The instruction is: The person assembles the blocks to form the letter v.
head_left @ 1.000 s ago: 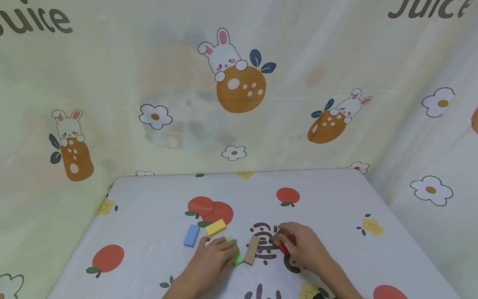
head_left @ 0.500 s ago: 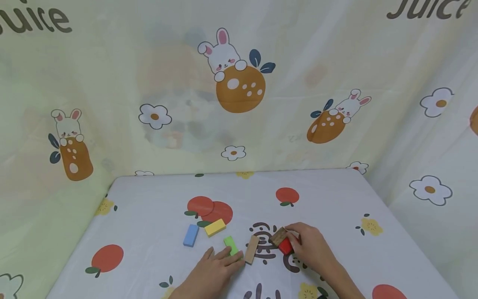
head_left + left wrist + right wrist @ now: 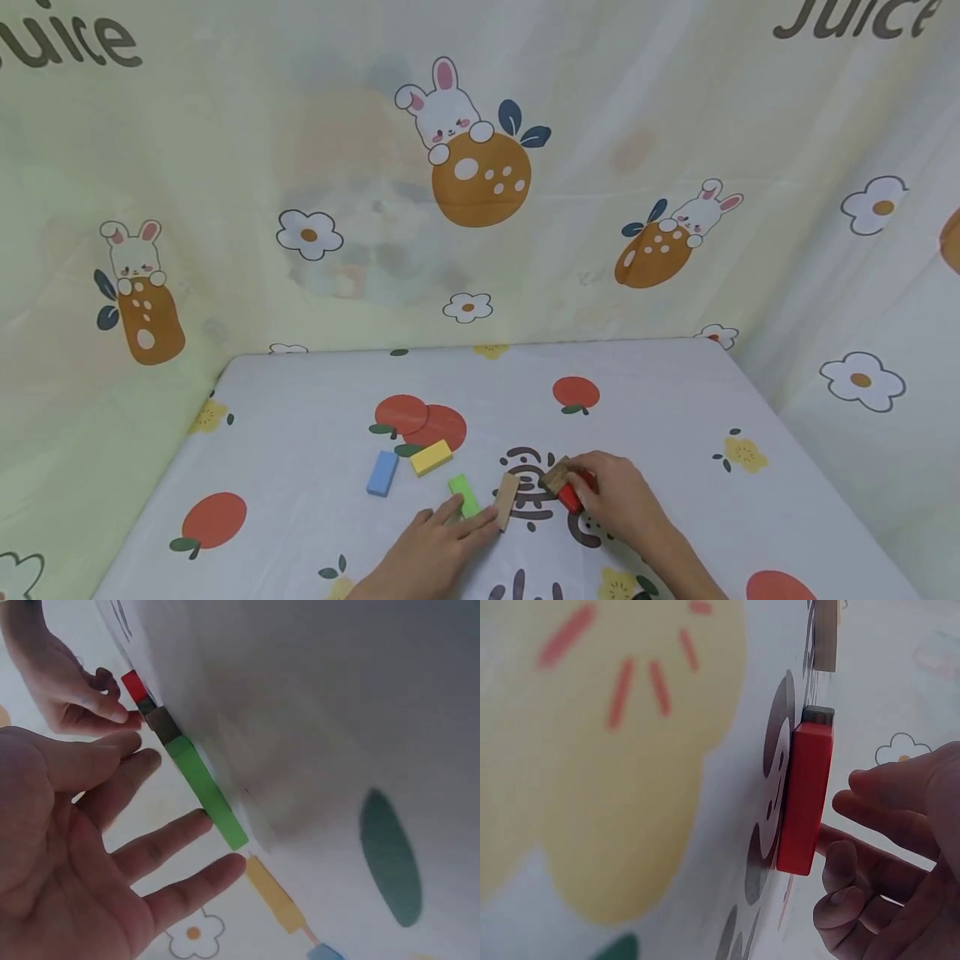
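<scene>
Working at a row of small toy blocks, two bare hands. Landmark: the tan block, lying flat on the printed cloth.

Right hand is to the right of the tan block, fingertips at the brown block and the red block. Cannot tell whether it pinches either or only touches. Left hand is on the near-left side of the tan block, fingers spread, gripping nothing; one fingertip appears to touch the tan block, another overlaps the near end of the green block.

Handling, by judgement: brown and tan look like wood; all probably light, stiff, hard to damage. Smooth painted faces, red especially, may slide a little under the fingertips. Best hold: thumb and finger across the narrow width, at mid-length. The brown and red seem to touch, so a careless grip on one could shove the other.

Around: green just left of the tan block; yellow block farther left and beyond it; blue block farthest left. Likely in the way: the left fingers, crowding the tan block's near-left edge. Cloth prints near the tan block are flat, no obstacle.
</scene>
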The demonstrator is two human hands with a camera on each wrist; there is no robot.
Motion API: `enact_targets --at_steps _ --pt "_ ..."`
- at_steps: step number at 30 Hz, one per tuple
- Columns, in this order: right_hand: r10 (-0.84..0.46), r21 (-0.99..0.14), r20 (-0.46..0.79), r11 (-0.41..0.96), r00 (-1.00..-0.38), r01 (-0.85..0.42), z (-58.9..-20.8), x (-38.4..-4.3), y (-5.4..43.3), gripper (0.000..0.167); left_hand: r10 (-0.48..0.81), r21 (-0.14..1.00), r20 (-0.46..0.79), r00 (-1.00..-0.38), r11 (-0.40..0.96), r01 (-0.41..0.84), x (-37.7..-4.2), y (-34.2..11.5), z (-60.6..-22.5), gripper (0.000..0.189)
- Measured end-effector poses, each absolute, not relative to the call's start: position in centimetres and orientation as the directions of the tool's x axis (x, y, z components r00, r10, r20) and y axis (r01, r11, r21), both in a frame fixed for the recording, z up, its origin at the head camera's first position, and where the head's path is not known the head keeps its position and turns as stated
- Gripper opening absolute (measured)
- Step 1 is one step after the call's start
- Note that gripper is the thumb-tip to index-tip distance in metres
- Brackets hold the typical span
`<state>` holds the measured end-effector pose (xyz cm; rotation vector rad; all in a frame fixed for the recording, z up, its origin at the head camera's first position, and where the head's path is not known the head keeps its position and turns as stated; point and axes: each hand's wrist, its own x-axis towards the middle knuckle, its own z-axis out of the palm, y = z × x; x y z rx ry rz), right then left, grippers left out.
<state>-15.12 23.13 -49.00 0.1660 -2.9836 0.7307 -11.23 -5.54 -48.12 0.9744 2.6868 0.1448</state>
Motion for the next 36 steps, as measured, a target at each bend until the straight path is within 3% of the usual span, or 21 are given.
enact_targets --at_steps 12,22,36 --pt "-0.091 -0.406 0.063 0.907 -0.994 -0.109 -49.1 -15.3 22.5 0.02 0.64 0.137 -0.238 -0.731 0.767 0.627 -11.2 -5.1 -48.3 0.085" --pt "-0.043 -0.368 -0.013 0.929 -0.999 -0.035 -48.9 -15.4 21.7 0.048 0.631 0.128 -0.237 -0.738 0.774 0.621 -11.2 -4.9 -48.4 0.083" --pt "-0.052 -0.381 0.085 0.921 -0.995 -0.081 -48.9 -15.3 21.1 0.03 0.621 0.164 -0.248 -0.743 0.783 0.6 -11.2 -5.0 -48.4 0.081"
